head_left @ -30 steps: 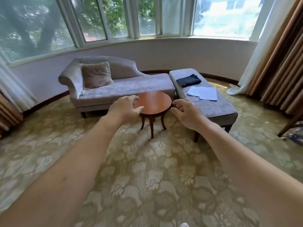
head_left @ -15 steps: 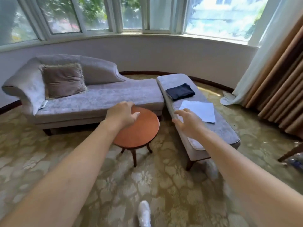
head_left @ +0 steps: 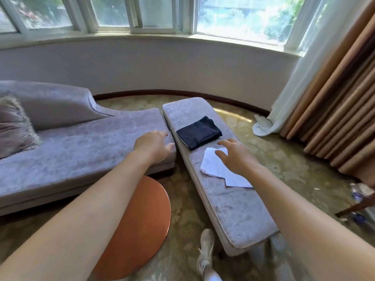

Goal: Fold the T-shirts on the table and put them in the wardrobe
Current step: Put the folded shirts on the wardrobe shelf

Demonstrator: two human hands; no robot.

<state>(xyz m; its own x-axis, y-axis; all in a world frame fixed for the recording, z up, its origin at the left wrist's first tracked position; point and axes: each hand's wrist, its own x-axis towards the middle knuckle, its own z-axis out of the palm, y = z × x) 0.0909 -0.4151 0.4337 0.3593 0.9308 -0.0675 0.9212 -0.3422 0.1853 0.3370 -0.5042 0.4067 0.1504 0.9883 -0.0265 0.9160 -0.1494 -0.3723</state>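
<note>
- Head view: a curved bay room with a window band at 12 o'clock, a pale wall below it, and patterned carpet on the floor.
- A grey padded bench runs from the centre toward 5 o'clock. Its left long edge nearly meets the foot of a grey chaise at 9 o'clock.
- The dark T-shirt lies folded on the bench, at 11 o'clock of the right hand.
- The white T-shirt lies flat just nearer on the bench, apart from the dark one.
- The right hand is spread wide over the white T-shirt and grips nothing. Contact with the cloth cannot be told.
- The left hand has relaxed fingers, holds nothing, and is over the chaise's foot end.
- Open carpet lies along the bench's right side, toward 3 o'clock.
- A round wooden table stands at 7 o'clock, under the left forearm.
- Brown curtains and a sheer white curtain hang at 2 o'clock.
- A cushion sits on the chaise at 9 o'clock, and a pale shoe is at 6 o'clock.
</note>
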